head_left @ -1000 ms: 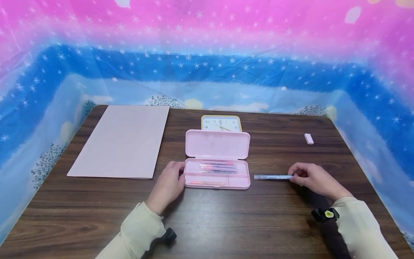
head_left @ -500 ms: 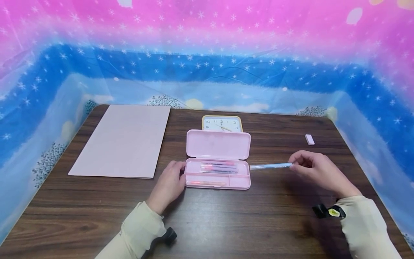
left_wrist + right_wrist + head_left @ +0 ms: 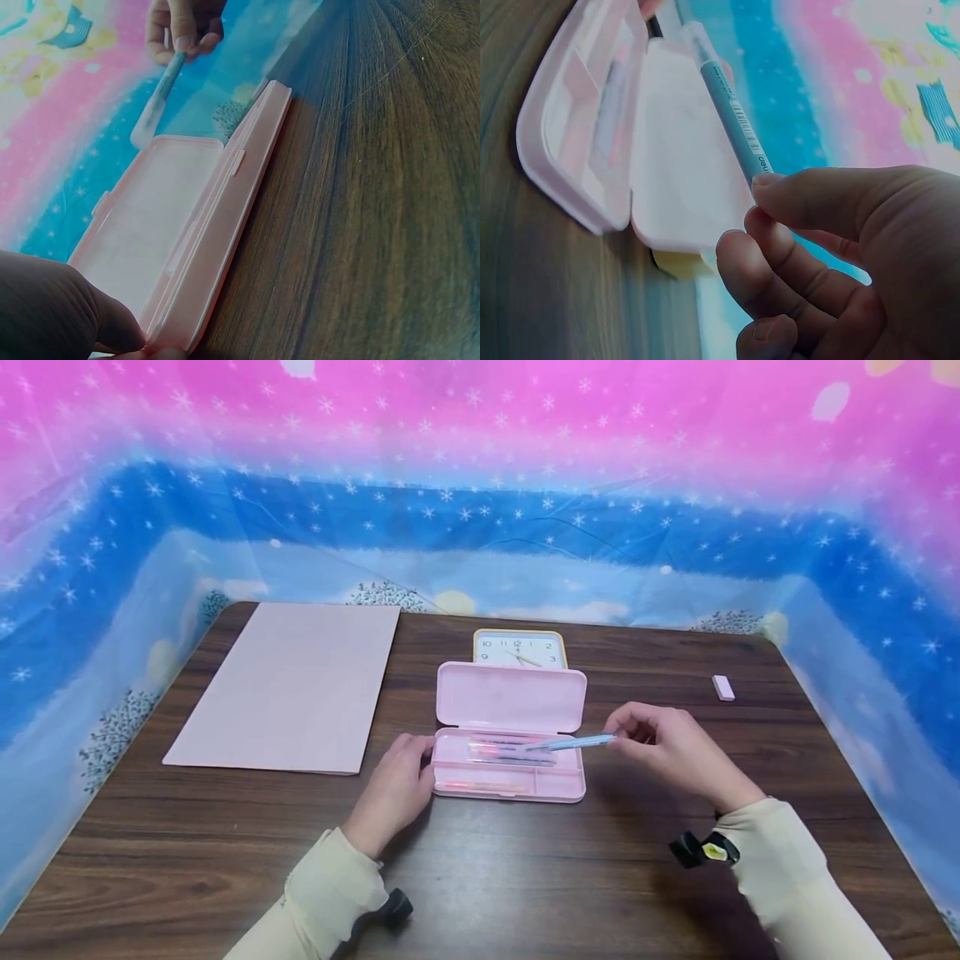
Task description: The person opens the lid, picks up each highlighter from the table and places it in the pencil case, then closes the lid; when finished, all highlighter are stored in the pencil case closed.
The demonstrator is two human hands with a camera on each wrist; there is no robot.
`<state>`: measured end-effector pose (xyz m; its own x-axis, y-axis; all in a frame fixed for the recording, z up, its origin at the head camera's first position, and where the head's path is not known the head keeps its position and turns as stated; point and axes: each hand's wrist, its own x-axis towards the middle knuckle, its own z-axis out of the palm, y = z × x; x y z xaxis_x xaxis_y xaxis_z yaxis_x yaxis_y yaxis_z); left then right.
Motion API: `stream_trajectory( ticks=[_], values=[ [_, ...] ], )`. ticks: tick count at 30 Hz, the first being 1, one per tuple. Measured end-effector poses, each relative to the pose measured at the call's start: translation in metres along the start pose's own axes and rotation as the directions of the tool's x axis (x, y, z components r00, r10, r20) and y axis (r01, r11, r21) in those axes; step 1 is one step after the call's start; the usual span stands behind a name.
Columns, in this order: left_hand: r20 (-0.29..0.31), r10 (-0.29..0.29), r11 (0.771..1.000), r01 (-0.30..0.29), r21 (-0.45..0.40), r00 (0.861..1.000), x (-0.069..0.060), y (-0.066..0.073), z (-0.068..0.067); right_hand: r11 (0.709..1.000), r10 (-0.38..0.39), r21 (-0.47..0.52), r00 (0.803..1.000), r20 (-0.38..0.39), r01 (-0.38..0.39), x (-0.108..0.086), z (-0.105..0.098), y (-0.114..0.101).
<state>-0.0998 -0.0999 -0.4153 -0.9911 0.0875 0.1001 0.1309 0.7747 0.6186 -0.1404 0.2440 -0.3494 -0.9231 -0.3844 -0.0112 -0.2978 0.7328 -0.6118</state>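
Note:
A pink pencil case (image 3: pixel 561 783) lies with its lid raised on the wooden table. My left hand (image 3: pixel 392 787) holds the case's left end; the left wrist view shows the thumb (image 3: pixel 112 322) at its corner. Several pens (image 3: pixel 495 752) lie in the back compartment, and one orange-tinted pen (image 3: pixel 480 787) lies in the front one. Between thumb and fingertips my right hand (image 3: pixel 675 747) pinches one end of a light-blue pen (image 3: pixel 735 120) with a clear cap. This pen's other end reaches over the right part of the back compartment, above the pens there.
Behind the raised lid a yellow-framed clock (image 3: pixel 517 646) is partly hidden. A large pale folder or board (image 3: pixel 288 689) lies at the left. Toward the back right sits a small white eraser (image 3: pixel 723 687). A patterned cloth (image 3: pixel 480 518) hangs around the table's far edges.
My right hand has lifted the light-blue pen off the table and carried it left, from beside the case to over its back compartment. My left hand has stayed on the case.

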Motion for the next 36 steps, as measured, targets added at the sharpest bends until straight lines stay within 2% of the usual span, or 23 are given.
stream_trajectory(
  ticks=[14, 19, 23, 30, 36],
  values=[
    [0.005, -0.005, 1.0, 0.005, -0.006, 1.0, 0.002, 0.0, 0.003, 0.996, -0.092, -0.002, 0.994, 0.062, 0.092, 0.023, 0.046, -0.022],
    [0.006, -0.004, 1.0, 0.004, -0.001, 1.0, 0.001, 0.0, 0.004, 0.998, -0.057, -0.021, 0.996, 0.069, 0.058, 0.026, 0.06, -0.029],
    [0.0, -0.001, 1.0, 0.001, 0.0, 1.0, 0.001, 0.0, 0.003, 1.0, -0.03, 0.0, 0.995, 0.099, 0.03, 0.027, 0.07, -0.032],
    [-0.004, 0.0, 1.0, 0.0, -0.005, 1.0, 0.0, -0.001, 0.003, 0.999, -0.046, 0.033, 0.987, 0.155, 0.041, 0.029, 0.081, -0.035],
    [-0.003, -0.01, 1.0, 0.01, -0.002, 1.0, 0.0, -0.001, 0.001, 0.998, -0.061, 0.036, 0.988, 0.14, 0.056, 0.03, 0.081, -0.034]
  ],
)
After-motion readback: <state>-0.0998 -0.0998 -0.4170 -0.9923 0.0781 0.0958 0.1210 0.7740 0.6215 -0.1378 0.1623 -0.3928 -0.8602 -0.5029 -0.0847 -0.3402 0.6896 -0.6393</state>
